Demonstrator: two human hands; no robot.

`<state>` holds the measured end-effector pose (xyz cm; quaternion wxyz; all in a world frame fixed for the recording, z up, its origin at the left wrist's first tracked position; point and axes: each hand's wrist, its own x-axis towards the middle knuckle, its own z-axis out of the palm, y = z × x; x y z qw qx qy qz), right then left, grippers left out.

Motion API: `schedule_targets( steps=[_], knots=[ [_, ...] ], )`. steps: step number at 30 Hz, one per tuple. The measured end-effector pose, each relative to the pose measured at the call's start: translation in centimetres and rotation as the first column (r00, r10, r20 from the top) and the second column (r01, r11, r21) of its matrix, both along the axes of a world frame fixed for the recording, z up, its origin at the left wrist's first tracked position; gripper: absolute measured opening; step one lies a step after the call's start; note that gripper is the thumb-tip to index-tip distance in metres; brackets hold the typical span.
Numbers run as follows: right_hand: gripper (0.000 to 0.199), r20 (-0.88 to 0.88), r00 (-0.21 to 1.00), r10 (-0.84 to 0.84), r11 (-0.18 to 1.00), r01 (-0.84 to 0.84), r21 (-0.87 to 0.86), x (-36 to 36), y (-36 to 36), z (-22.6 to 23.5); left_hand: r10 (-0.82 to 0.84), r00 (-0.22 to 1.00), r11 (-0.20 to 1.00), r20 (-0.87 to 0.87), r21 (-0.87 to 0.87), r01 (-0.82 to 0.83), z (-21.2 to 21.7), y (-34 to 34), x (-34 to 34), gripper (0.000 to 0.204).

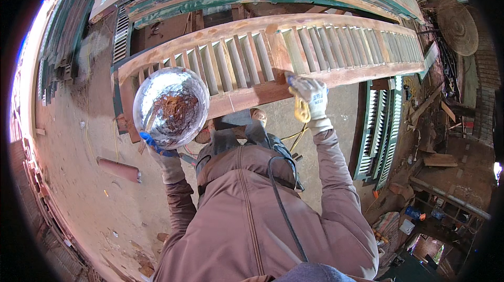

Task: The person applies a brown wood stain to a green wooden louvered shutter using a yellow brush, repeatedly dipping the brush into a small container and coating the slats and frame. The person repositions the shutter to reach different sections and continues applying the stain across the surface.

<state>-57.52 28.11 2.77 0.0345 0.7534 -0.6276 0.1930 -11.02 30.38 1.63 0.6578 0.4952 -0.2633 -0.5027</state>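
Note:
My left hand (160,148), in a glove with blue on its fingers, grips the near rim of a shiny metal bowl (198,119). Reddish-brown paste (176,110) lies inside, with a thin stick-like piece at its left. The bowl hangs over the left end of a wooden louvred shutter (236,98). Over the shutter's near rail, my right hand (314,98) in a whitish glove is closed on a yellow-handled tool (301,110). Its far end is at the wood beside the middle crosspiece; whether it is a brush or a scraper I cannot tell.
More shutters and green-painted frames (262,1) lie beyond. Green louvred panels (375,130) stand at right, near scrap wood (441,160). A reddish roll (119,170) lies on the floor at left, near a yellow cord (88,93). A round woven hat (458,27) is at far right.

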Motion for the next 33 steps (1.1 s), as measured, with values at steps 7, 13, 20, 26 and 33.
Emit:
schedule_targets(
  steps=[7, 13, 20, 26, 33],
  knots=[
    [0.031, 0.079, 0.994, 0.075, 0.997, -0.076, 0.005, -0.9, 2.0, 0.4, 0.067, 0.962, 0.998, 0.265, -0.026, -0.063, -1.0, 0.1, 0.4, 0.057],
    [0.026, -0.054, 0.997, 0.063, 0.994, -0.058, 0.088, 0.5, 4.2, 0.0, 0.069, 0.997, 0.997, 0.018, 0.027, -0.069, -3.5, 0.2, 3.3, 0.055],
    [0.033, -0.013, 0.999, -0.053, 0.998, 0.052, -0.027, -0.5, 3.4, -0.7, 0.021, 0.992, 0.998, 0.124, 0.063, -0.029, -1.8, -0.3, 1.8, 0.056],
    [0.044, -0.018, 0.998, 0.052, 0.998, -0.052, -0.035, 0.2, -0.9, 0.8, 0.037, 0.992, 0.999, 0.12, 0.022, -0.04, -1.9, 0.1, 1.2, 0.057],
    [0.029, -0.222, 0.975, 0.015, 0.986, -0.051, -0.158, -1.8, -12.9, -1.1, -0.023, 0.994, 1.0, 0.104, 0.016, 0.021, -0.3, -0.5, 0.6, 0.057]
  ],
)
